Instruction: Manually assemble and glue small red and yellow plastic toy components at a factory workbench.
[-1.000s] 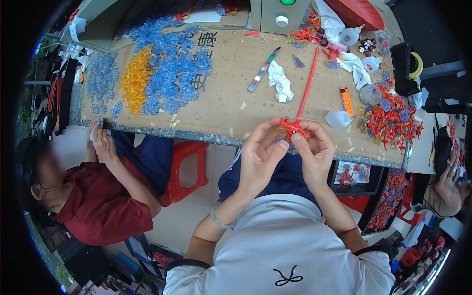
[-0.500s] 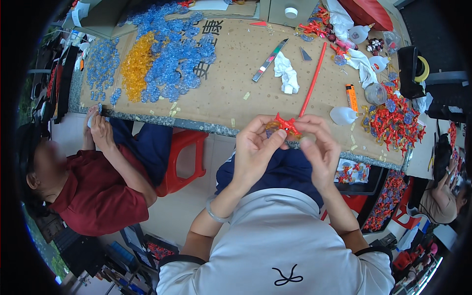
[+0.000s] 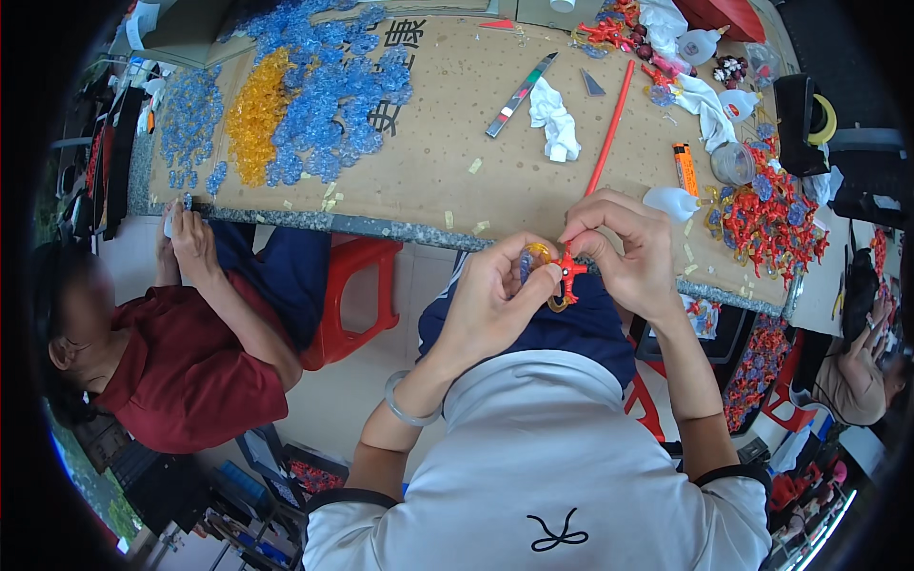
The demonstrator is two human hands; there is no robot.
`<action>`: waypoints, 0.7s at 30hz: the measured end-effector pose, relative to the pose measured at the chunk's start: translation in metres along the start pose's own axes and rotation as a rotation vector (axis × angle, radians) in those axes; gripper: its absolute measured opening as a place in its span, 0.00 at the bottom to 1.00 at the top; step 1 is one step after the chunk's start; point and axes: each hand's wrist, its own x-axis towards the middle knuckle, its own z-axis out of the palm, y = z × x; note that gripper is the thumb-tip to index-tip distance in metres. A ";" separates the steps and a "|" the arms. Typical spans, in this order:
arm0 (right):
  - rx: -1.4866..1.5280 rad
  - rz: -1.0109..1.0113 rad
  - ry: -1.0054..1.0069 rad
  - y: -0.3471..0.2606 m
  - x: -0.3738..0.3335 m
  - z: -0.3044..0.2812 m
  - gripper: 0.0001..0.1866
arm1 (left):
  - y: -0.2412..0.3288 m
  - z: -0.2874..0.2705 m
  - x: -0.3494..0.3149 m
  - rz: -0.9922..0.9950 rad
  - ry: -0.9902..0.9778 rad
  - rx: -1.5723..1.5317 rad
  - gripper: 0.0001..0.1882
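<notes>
A small red plastic figurine point(image 3: 572, 270) with clear yellow and blue parts is held just past the table's front edge. My left hand point(image 3: 506, 297) grips it, thumb across the red body and fingers curled behind. Thumb and forefinger of my right hand point(image 3: 628, 249) pinch together at its upper red tip; the exact contact is partly hidden. A thin red rod point(image 3: 614, 124) lies on the cardboard, its near end by my right hand. A white squeeze bottle point(image 3: 672, 203) rests beside that hand.
Blue point(image 3: 333, 124) and yellow point(image 3: 255, 119) clear pieces are heaped at left; finished-looking red figurines point(image 3: 762, 219) pile at right. A craft knife point(image 3: 522, 95), crumpled tissue point(image 3: 554, 119) and orange lighter point(image 3: 685, 167) lie between. A co-worker point(image 3: 200, 352) sits at left near a red stool point(image 3: 357, 300).
The figurine has turned and shifted slightly right and down. My right hand has risen, its fingers closing from a looser hold into a pinch on the tip. The view has shifted slightly.
</notes>
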 end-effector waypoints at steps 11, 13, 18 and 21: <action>0.079 -0.054 0.158 -0.002 -0.011 0.010 0.03 | 0.000 0.019 -0.011 0.065 0.052 -0.149 0.04; 0.102 -0.045 0.162 -0.002 -0.010 0.009 0.03 | 0.001 0.016 -0.009 0.061 0.022 -0.142 0.04; 0.074 -0.052 0.176 0.002 -0.013 0.007 0.03 | 0.002 0.008 0.002 0.078 -0.046 -0.189 0.07; 0.078 -0.062 0.196 0.005 -0.016 0.008 0.03 | 0.001 0.004 0.004 0.050 -0.115 -0.276 0.11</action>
